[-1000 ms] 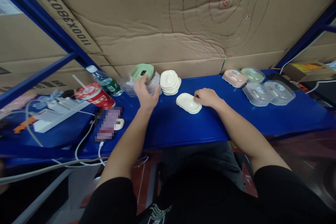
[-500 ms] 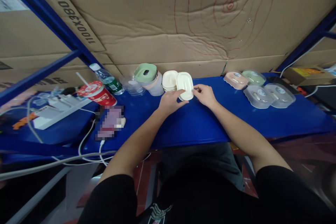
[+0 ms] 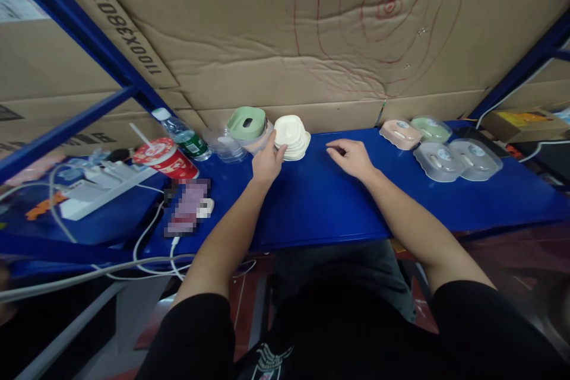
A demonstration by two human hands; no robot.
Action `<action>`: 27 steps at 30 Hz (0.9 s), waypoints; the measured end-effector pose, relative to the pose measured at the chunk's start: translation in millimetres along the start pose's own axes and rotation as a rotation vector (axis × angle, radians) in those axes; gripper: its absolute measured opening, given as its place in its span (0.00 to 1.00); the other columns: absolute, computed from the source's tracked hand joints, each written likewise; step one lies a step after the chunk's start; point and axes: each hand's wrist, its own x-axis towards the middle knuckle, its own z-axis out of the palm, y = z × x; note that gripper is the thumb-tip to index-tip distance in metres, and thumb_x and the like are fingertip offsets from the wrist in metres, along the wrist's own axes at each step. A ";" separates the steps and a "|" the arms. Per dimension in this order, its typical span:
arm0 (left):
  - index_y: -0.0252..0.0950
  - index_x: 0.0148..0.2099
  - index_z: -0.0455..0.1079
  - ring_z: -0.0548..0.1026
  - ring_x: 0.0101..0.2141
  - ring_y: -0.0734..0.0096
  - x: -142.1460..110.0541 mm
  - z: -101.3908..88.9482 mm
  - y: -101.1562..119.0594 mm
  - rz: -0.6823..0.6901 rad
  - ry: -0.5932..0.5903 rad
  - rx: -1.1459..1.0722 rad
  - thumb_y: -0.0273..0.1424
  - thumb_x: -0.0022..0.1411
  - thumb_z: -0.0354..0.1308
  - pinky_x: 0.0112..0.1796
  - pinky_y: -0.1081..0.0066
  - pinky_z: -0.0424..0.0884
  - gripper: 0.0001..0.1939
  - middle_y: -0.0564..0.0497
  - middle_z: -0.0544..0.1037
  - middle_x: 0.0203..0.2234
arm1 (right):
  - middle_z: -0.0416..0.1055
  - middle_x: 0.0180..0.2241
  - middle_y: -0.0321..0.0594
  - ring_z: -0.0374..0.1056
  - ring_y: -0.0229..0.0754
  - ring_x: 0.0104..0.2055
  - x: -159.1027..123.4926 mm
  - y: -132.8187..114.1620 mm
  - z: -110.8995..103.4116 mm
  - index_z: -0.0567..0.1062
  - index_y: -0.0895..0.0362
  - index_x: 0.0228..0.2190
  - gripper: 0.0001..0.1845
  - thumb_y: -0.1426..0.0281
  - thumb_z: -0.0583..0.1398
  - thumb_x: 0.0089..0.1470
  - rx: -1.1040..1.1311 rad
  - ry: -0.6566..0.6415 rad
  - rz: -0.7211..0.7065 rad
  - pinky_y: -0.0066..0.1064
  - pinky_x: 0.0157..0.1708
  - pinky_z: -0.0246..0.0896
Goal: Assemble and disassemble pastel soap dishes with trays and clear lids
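Observation:
A stack of cream, rounded-square shallow pieces [image 3: 291, 136], like small lids or trays, stands on the blue table, its layers slightly out of line. My left hand [image 3: 266, 163] is at the stack's left side, index finger and thumb apart, the fingertips at its edge; whether they press on it I cannot tell. To the right, my right hand [image 3: 352, 158] hovers low over the table, fingers loosely curled, a gap between thumb and index, nothing held. Just left of the stack is a green square piece with a dark oval opening [image 3: 247, 123], on top of pinkish and greyish ones.
Clear round plastic pieces [image 3: 226, 145], a water bottle [image 3: 184, 136] and a red cup with a straw [image 3: 167, 157] stand at left, near a white power strip [image 3: 107, 193] and cables. Several lidded boxes [image 3: 439, 161] sit at right. Cardboard [image 3: 249, 41] backs the table [image 3: 325, 208].
The cream piece held between both hands now lies with the stack. My left hand has moved left to the stack's side; my right hand has let go and stays nearly in place.

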 end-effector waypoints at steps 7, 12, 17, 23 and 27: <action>0.36 0.76 0.64 0.85 0.41 0.56 -5.5 4.1 5.5 0.068 0.028 -0.066 0.44 0.79 0.55 0.48 0.61 0.76 0.31 0.48 0.87 0.33 | 0.79 0.60 0.57 0.73 0.65 0.62 14.6 69.3 -55.2 0.77 0.60 0.61 0.31 0.56 0.60 0.64 -0.320 0.200 0.259 0.62 0.65 0.65; 0.36 0.74 0.67 0.81 0.34 0.64 -10.7 1.8 11.2 0.140 -0.003 -0.145 0.40 0.75 0.61 0.44 0.66 0.74 0.31 0.51 0.85 0.32 | 0.55 0.76 0.70 0.47 0.77 0.78 5.6 100.7 -72.5 0.61 0.67 0.73 0.48 0.52 0.62 0.62 -0.570 0.004 0.602 0.73 0.71 0.44; 0.37 0.72 0.70 0.79 0.31 0.67 -18.7 -3.1 20.7 0.195 -0.099 -0.169 0.40 0.73 0.62 0.41 0.67 0.72 0.30 0.52 0.84 0.32 | 0.53 0.76 0.73 0.42 0.80 0.79 3.1 77.7 -64.3 0.62 0.67 0.72 0.49 0.49 0.63 0.63 -0.769 -0.205 0.680 0.82 0.70 0.28; 0.37 0.71 0.72 0.79 0.31 0.68 -23.5 -4.5 23.0 0.270 -0.145 -0.158 0.41 0.74 0.62 0.38 0.69 0.71 0.28 0.51 0.85 0.35 | 0.74 0.64 0.57 0.63 0.72 0.69 3.7 14.5 -38.7 0.77 0.52 0.63 0.39 0.44 0.67 0.59 -0.657 -0.147 0.344 0.82 0.71 0.29; 0.38 0.71 0.71 0.80 0.32 0.68 -23.1 -1.2 20.2 0.291 -0.167 -0.151 0.41 0.74 0.62 0.37 0.70 0.72 0.28 0.51 0.85 0.35 | 0.63 0.73 0.56 0.65 0.73 0.70 -0.8 -2.2 -21.2 0.70 0.49 0.71 0.47 0.46 0.71 0.56 -0.437 -0.422 0.205 0.72 0.68 0.57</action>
